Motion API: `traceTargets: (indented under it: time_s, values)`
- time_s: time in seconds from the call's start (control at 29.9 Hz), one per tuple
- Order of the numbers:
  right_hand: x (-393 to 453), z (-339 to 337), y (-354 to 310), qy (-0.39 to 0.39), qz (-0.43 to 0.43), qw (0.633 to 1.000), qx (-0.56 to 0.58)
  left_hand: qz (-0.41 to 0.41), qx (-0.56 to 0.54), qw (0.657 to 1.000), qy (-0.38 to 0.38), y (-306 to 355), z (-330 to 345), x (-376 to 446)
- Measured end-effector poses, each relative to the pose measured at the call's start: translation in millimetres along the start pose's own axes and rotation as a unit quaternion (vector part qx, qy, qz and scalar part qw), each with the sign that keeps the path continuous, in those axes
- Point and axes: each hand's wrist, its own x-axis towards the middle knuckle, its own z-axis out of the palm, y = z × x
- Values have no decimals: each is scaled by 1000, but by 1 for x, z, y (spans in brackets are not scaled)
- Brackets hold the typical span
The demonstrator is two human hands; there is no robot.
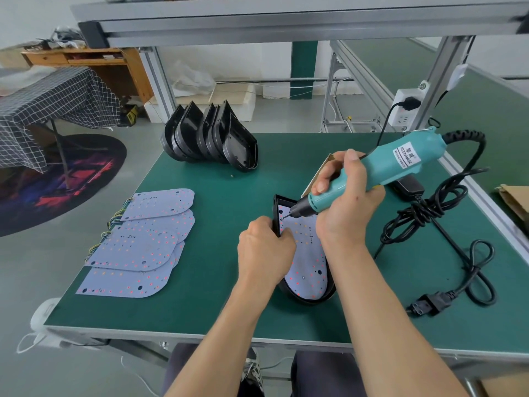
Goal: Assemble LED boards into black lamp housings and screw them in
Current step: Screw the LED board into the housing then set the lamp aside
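While the left hand (264, 247) is gripping the housing (307, 296) near the counter's (200, 282) front edge, right fingers (340, 179) are clamping the screwdriver (372, 173), driving a screw into the board (310, 262); remaining holes likely need screws next.
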Motion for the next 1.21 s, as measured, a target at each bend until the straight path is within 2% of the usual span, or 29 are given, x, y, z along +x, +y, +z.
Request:
traceTargets:
  time_s: [0.7,1.21]
  values:
    - [-3,7,-2,5,-7,999,-40,22,18,999,31,-4,4,-2]
    - [-7,10,-4,-43,-15,998,-54,15,5,999,34,-4,3,-4]
